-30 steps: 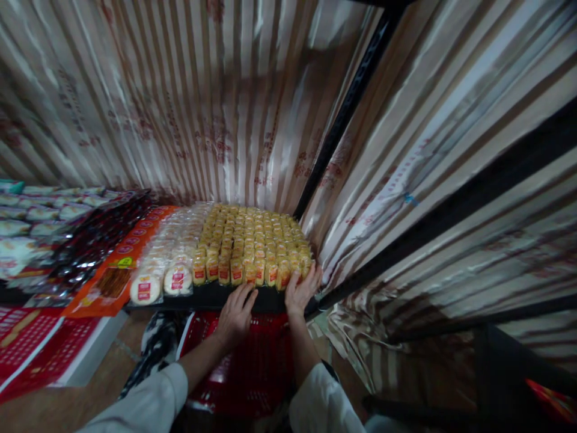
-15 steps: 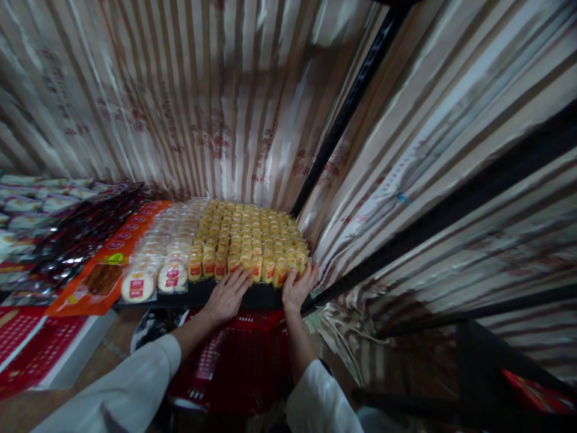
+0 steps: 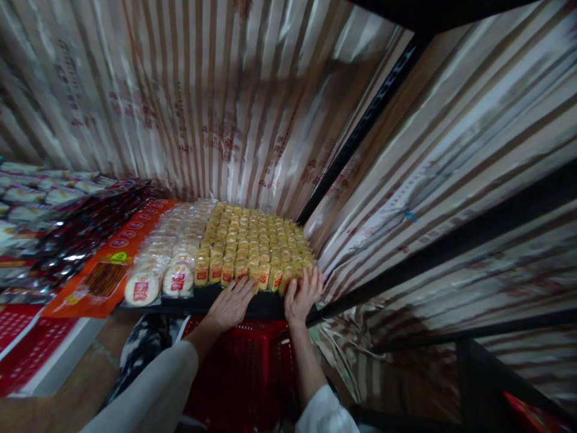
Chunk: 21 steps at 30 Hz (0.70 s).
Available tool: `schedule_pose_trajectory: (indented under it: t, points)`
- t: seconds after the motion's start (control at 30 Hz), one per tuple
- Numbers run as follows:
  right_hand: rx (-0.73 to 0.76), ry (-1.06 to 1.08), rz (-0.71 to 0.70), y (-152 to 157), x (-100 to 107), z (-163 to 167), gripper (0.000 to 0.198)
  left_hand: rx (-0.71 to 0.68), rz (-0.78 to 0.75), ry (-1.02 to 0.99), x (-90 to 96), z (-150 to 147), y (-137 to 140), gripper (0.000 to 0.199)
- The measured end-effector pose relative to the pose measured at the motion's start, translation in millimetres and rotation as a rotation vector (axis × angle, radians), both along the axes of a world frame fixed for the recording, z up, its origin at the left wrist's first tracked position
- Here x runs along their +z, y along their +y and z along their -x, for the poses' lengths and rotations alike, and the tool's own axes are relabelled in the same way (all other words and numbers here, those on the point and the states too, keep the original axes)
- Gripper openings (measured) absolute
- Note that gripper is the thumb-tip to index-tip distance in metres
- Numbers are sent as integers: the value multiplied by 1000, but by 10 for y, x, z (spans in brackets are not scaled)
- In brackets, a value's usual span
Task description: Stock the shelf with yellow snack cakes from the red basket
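Rows of small yellow wrapped snack packs with red labels stand close together on a dark shelf. My left hand lies against the front of these packs near their middle, fingers stretched out and its fingertips touching them. At the right front corner, my right hand rests with fingers spread on the end packs. Neither hand is wrapped round a pack. Round white wrapped cakes with red labels line up just left of the yellow packs.
Orange snack bags, dark shiny packets and white packets fill the shelf farther left. Below the shelf edge is a red basket. Red crates sit lower left. A black post and striped sheeting border the shelf.
The view has shifted slightly, so the shelf sits a little lower and to the right. Both hands stay at the front of the yellow packs, with the right fingers a bit more spread.
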State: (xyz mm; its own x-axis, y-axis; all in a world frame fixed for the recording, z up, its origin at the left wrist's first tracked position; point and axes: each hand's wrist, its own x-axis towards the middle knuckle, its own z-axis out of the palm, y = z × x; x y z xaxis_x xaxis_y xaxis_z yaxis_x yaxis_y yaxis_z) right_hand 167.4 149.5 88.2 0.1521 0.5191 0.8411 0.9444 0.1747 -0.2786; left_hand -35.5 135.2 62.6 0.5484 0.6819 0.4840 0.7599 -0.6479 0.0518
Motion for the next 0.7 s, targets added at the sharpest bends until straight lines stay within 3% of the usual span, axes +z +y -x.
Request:
schedule_pose_trajectory:
  t: [0.17,0.43,0.7]
  points:
    - [380,-185,174,-178,-22,344,43,10,-19,-28,-16,-13,7,46]
    - [232,-175,269,-255,-316,471,60,7,-16,-5,17,-11,-5,45]
    - [200,-69,281,-239,-355,481,63,0,4,-14,80,14,-30,43]
